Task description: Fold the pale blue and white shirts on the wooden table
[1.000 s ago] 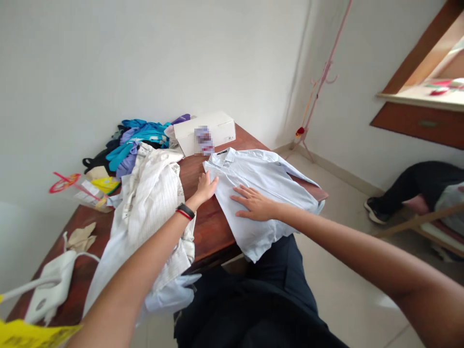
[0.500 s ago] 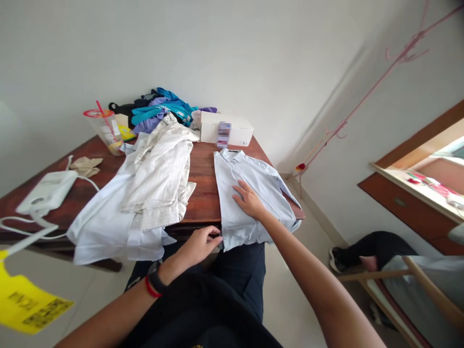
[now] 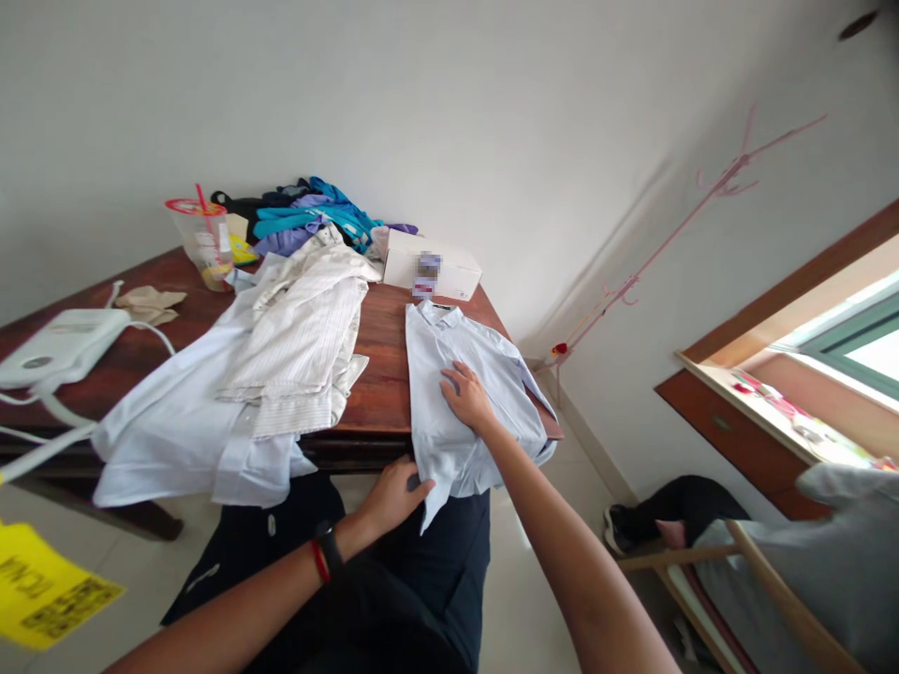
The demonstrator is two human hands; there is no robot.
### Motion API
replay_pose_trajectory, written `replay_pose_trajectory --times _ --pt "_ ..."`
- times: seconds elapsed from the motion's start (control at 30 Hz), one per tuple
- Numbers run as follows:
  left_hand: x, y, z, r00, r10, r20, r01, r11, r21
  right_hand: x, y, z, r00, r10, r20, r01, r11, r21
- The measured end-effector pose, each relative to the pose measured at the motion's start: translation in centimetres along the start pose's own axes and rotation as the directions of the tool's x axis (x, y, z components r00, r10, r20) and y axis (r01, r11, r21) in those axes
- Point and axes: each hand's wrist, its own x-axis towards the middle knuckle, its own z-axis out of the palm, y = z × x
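Note:
A light blue collared shirt (image 3: 484, 351) lies on the right part of the wooden table, collar toward the wall, its lower end hanging over the front edge. My right hand (image 3: 467, 398) rests on the shirt's middle with the fingers spread. At the near left corner of the hem, my left hand (image 3: 394, 496) pinches the fabric between thumb and fingers, and a pointed corner hangs below the thumb. To the left, a cream striped garment (image 3: 295, 360) lies over a white shirt (image 3: 175, 421), which also drapes off the edge.
At the back are a white box (image 3: 453, 262), a pile of coloured clothes (image 3: 316, 220) and a plastic cup (image 3: 203, 248) with a straw. A white power adapter (image 3: 66, 346) with cables sits left. A pink coat stand (image 3: 653, 248) and a wooden chair (image 3: 779, 590) stand right.
My left hand has closed on the shirt's hem corner, which now hangs lower in a point. The right hand stays flat on the shirt. The view has shifted a little to the right.

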Motion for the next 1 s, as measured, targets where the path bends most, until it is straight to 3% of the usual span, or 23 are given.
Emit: replay_pose_trajectory --times 0.1,0.17,0.47,0.63,0.73,0.8,0.9,1.0 --pt "-1.5 0.7 0.4 0.988 0.065 -0.141 -0.071 0.997 -0.040 0.0 -0.1 -0.2 1.000 0.012 -0.003 -0.012 0.999 0.030" --pt "-2.2 1.1 0.4 0.980 0.086 -0.177 -0.095 0.995 -0.042 -0.1 -0.2 -0.3 1.000 0.015 -0.003 -0.015 0.999 0.041" --pt "-0.5 0.7 -0.3 0.993 0.042 -0.114 -0.051 0.996 -0.074 -0.1 -0.3 -0.3 1.000 0.007 -0.020 -0.007 0.999 0.037" --pt "-0.2 0.6 0.0 0.994 0.071 -0.082 -0.091 0.960 -0.265 0.0 -0.4 -0.3 1.000 0.020 -0.016 -0.019 0.999 0.044" --pt "-0.4 -0.5 0.7 0.999 0.028 -0.020 -0.033 0.916 -0.399 0.0 -0.4 -0.2 0.999 0.038 -0.021 -0.037 0.999 0.039" --pt "-0.5 -1.7 1.0 0.999 -0.022 0.047 0.038 0.932 -0.359 0.1 -0.4 -0.1 0.999 0.050 -0.014 -0.049 0.999 0.023" --pt "-1.0 -3.6 0.9 0.982 -0.113 0.151 0.132 0.983 -0.125 0.1 -0.4 0.0 0.998 0.064 0.017 -0.064 0.998 -0.006" --pt "-2.0 -4.0 -1.1 0.959 -0.190 0.212 0.170 0.979 0.111 0.1 -0.3 0.2 0.995 0.097 0.014 -0.097 0.995 -0.023"
